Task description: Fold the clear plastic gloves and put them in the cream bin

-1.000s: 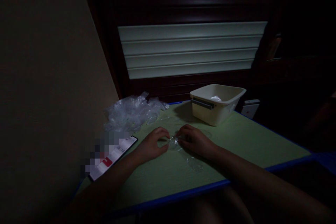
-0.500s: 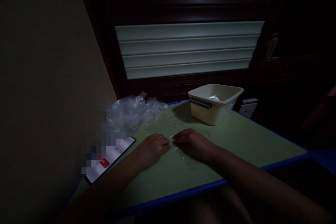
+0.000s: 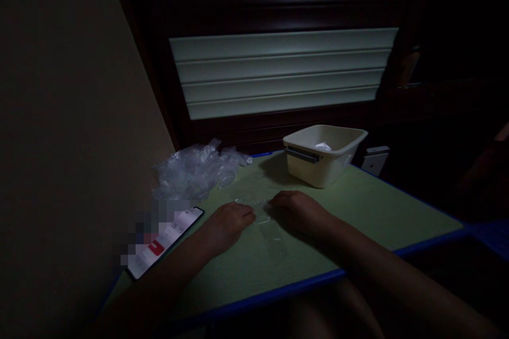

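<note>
A clear plastic bag (image 3: 274,241) lies on the green tabletop, its upper part stretched between my two hands. My left hand (image 3: 233,222) is closed on the bag's left side, fingers curled and low to the table. On the other side my right hand (image 3: 298,212) pinches the bag with its fingertips, which are partly hidden in shadow. A heap of crumpled clear plastic bags (image 3: 194,169) rests at the back left, beyond my left hand.
A cream plastic basket (image 3: 314,169) with a grey handle stands at the back of the table (image 3: 382,212), something whitish inside it. A lit phone (image 3: 165,243) lies left of my left forearm. Wall and dark wooden panelling border the table. A person's blurred arm shows at far right.
My right hand has shifted slightly right, away from my left hand. The gap between them is wider and the plastic is spread across it.
</note>
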{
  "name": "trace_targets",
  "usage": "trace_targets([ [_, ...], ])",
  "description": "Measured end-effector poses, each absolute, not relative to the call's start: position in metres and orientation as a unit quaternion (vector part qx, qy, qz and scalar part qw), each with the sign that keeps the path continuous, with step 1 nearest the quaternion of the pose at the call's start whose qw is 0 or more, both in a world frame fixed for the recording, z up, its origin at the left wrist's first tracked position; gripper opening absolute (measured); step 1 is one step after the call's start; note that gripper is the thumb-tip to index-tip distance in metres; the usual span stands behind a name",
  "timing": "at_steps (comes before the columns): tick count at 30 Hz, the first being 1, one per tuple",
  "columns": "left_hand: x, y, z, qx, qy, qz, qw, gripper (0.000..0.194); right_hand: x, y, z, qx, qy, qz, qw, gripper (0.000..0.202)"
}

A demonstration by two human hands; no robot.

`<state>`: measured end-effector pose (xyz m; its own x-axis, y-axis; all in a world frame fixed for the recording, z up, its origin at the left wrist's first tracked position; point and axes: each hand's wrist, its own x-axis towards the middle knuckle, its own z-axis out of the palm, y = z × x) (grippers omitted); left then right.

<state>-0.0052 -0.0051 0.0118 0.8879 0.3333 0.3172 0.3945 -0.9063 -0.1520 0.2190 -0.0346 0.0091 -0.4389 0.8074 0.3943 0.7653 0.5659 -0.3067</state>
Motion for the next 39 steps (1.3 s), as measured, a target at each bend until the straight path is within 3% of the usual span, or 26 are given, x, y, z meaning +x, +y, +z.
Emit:
trace_targets([
  [12, -0.003, -0.007, 0.014, -0.97, -0.161, -0.174, 0.054, 0.028, 0.216, -0.036, 0.008, -0.402, -0.87, 0.102, 0.265, 0.023],
  [24, -0.003, -0.005, 0.009, -0.964, -0.163, -0.208, 0.011, 0.024, 0.215, -0.047, 0.021, -0.328, -0.874, 0.265, 0.24, 0.009],
  [39, 0.001, -0.015, 0.015, -0.961, -0.183, -0.207, -0.007, 0.01, 0.208, -0.052, 0.026, -0.387, -0.807, 0.334, 0.295, 0.012],
])
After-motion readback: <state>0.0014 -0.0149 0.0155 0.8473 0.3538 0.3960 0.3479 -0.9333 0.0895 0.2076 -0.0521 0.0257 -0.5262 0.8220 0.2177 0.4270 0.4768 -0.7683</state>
